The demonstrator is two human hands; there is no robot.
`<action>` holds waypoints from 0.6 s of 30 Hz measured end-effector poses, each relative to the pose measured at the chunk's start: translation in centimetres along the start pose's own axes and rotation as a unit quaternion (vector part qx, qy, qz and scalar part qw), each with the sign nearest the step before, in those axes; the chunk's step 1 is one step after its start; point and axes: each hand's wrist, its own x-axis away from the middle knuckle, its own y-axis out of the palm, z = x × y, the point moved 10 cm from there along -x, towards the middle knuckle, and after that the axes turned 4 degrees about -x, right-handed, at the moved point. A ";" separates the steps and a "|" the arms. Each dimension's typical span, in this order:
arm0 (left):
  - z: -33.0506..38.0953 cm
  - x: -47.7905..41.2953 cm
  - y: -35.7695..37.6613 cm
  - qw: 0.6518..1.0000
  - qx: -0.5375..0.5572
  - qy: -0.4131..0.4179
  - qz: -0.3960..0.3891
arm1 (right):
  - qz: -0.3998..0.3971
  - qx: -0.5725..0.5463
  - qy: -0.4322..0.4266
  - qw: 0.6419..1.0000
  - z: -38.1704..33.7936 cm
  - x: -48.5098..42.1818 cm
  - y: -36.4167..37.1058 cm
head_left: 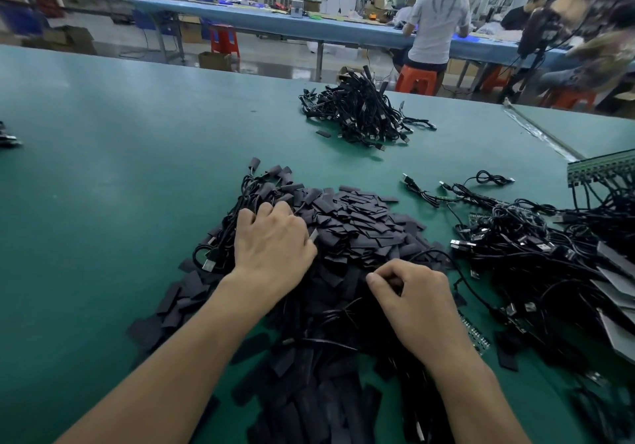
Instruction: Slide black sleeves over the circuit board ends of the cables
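A big heap of flat black sleeves (357,223) covers the green table (103,186) in front of me. My left hand (271,241) lies on the heap's left side, fingers curled into a bundle of black cables (223,234) with sleeved ends. My right hand (415,299) is low on the heap, thumb and fingers pinched together on a thin black cable (443,258) that loops off to the right. Small green circuit boards (476,335) lie beside that hand.
A tangle of black USB cables (536,247) with bare board ends fills the right side. A second pile of cables (364,113) sits farther back. Grey flat pieces (615,292) stack at the right edge. People sit at a blue bench behind.
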 end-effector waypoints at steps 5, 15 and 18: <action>0.1 1.6 -4.9 0.948 0.254 0.015 0.193 | 0.089 -0.036 0.007 0.995 0.2 0.0 -2.0; -1.2 2.6 -5.6 0.846 0.499 0.034 0.183 | -0.093 0.107 -0.030 0.989 -0.1 0.2 2.5; -0.5 3.1 -3.4 0.857 0.499 0.024 0.129 | -0.120 0.116 -0.020 0.986 0.2 -0.1 3.6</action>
